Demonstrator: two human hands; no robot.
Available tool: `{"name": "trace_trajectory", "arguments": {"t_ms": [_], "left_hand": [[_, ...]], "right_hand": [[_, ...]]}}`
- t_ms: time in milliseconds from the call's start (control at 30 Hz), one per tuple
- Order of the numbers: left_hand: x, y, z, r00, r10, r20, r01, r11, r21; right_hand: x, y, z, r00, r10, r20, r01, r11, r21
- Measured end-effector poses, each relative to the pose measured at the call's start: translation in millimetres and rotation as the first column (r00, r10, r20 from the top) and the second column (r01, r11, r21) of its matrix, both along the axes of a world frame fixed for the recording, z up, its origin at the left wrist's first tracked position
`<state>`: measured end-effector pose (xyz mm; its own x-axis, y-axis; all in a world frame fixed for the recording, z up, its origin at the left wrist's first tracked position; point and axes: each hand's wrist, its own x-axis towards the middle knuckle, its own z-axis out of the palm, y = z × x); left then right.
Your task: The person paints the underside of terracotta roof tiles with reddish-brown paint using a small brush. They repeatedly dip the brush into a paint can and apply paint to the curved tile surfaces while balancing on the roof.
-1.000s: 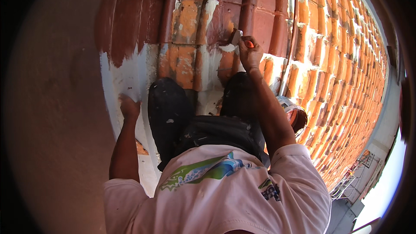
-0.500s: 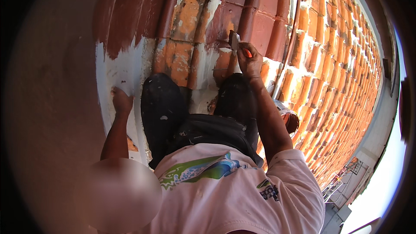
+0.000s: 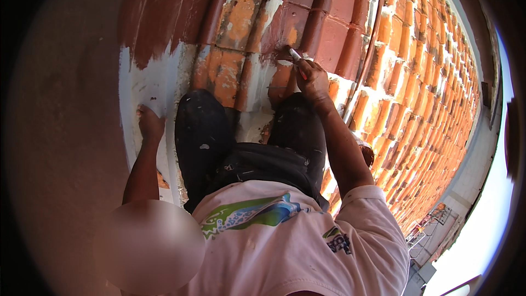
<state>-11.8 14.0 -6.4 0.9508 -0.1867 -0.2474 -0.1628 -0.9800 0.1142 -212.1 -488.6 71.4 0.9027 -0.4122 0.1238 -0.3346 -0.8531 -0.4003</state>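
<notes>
My right hand (image 3: 313, 81) is closed round the handle of a paintbrush (image 3: 295, 54), whose orange-red grip shows between the fingers. Dark bristles touch the roof tiles (image 3: 293, 22) where brownish-red paint meets bare orange and whitish patches. My left hand (image 3: 150, 123) leans on a white-coated strip (image 3: 156, 85) along the roof's left side; its fingers are mostly hidden beneath it. Just beyond my right forearm stands a paint can (image 3: 366, 152), largely covered by the arm, its rim stained dark red.
My knees (image 3: 204, 115) rest close to the unpainted tiles. To the right, past a raised ridge line (image 3: 368, 49), stretch many orange tiles (image 3: 422, 93) with white smears. A metal frame (image 3: 430, 230) stands far off at lower right. A dim brown surface (image 3: 66, 131) lies at left.
The paintbrush has turned from its broad face toward its narrow edge, with its tip slightly lower and further left. The view has shifted a little, and my right arm covers more of the can.
</notes>
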Motion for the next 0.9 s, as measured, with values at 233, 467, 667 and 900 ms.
{"name": "trace_trajectory", "arguments": {"t_ms": [233,467,667,900], "left_hand": [[2.3,1.9,-3.0,0.998,0.017,-0.058,-0.019,0.999,-0.029],[1.5,2.9,-6.1,0.998,0.022,-0.061,-0.023,0.999,-0.023],[1.8,8.2,-12.3,1.000,-0.012,-0.023,0.011,0.999,-0.032],[1.7,2.5,-4.6,0.997,0.018,-0.071,-0.019,1.000,-0.015]], "right_hand": [[-4.4,7.1,3.4,0.950,0.309,-0.040,-0.303,0.945,0.121],[-13.4,-2.4,3.0,0.971,0.130,-0.202,-0.158,0.979,-0.132],[-22.1,-3.3,5.0,0.908,0.315,-0.277,-0.353,0.930,-0.099],[-35.2,-8.9,25.3,0.914,0.259,-0.312,-0.330,0.923,-0.198]]}}
